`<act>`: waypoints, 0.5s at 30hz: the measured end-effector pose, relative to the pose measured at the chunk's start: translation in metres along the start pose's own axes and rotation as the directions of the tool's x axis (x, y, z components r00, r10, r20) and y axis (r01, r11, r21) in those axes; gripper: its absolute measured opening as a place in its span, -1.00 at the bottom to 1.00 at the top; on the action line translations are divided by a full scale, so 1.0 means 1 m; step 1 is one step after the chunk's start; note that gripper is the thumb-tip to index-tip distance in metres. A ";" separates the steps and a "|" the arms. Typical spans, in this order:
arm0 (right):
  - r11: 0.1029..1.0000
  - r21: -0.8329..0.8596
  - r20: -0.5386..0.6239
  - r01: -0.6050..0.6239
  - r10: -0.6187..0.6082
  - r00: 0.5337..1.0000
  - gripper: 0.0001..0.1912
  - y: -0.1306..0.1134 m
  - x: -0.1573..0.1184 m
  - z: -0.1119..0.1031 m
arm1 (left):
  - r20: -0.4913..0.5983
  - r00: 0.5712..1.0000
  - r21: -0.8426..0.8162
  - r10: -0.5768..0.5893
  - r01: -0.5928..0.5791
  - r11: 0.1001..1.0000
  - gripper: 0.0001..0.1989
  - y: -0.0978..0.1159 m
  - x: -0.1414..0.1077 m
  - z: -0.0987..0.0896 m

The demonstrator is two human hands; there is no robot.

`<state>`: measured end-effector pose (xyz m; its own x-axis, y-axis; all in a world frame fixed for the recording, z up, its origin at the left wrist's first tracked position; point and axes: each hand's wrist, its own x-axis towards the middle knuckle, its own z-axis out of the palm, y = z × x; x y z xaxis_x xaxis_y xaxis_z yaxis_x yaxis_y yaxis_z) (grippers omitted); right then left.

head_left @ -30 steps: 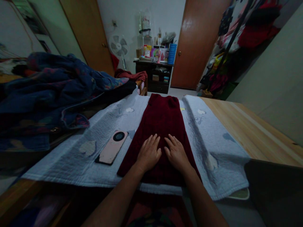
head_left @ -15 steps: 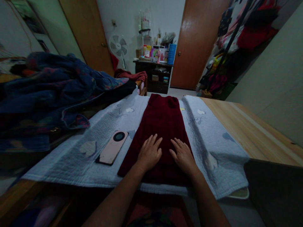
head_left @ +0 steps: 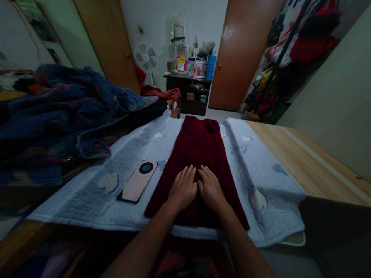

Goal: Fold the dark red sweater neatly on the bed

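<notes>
A dark red folded garment [head_left: 199,143] lies flat, its narrow end away from me and its wide edge near me. Both my hands rest palm down on its lower half, thumbs almost touching. My left hand [head_left: 183,187] has its fingers stretched out and pointing away from me. Beside it my right hand [head_left: 211,188] lies flat too, fingers extended and fairly close together. Neither hand grips the cloth. Under the garment is a light blue quilted cover [head_left: 116,208] with pale patterns. A pink phone [head_left: 136,183] with a round black camera ring lies left of the garment.
A heap of blue patterned denim clothing [head_left: 66,104] is piled at the left. A wooden board [head_left: 304,154] extends at the right. Farther back are a white fan [head_left: 146,57], a dark cabinet [head_left: 189,106] holding several items, and a brown door [head_left: 237,58].
My right hand has moved left across the garment, close to my left hand. The garment's lower right corner now shows spread farther right. My left hand has barely moved.
</notes>
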<state>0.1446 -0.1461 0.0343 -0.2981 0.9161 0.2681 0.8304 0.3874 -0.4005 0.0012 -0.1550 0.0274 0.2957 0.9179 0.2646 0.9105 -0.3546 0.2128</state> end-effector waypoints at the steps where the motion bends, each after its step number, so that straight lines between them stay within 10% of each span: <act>1: 1.000 -0.014 0.007 -0.001 0.001 1.000 -0.50 0.001 -0.001 0.001 | -0.003 1.000 0.002 0.001 -0.001 1.000 -0.46 0.000 0.000 0.000; 15: 0.999 -0.034 0.029 -0.019 0.020 0.999 -0.50 0.000 0.000 -0.004 | -0.009 1.000 0.054 -0.024 0.025 0.998 -0.52 -0.011 -0.007 -0.010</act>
<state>0.1465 -0.1468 0.0377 -0.2953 0.9262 0.2345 0.8514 0.3664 -0.3752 -0.0142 -0.1592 0.0322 0.2711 0.9247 0.2674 0.9318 -0.3218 0.1680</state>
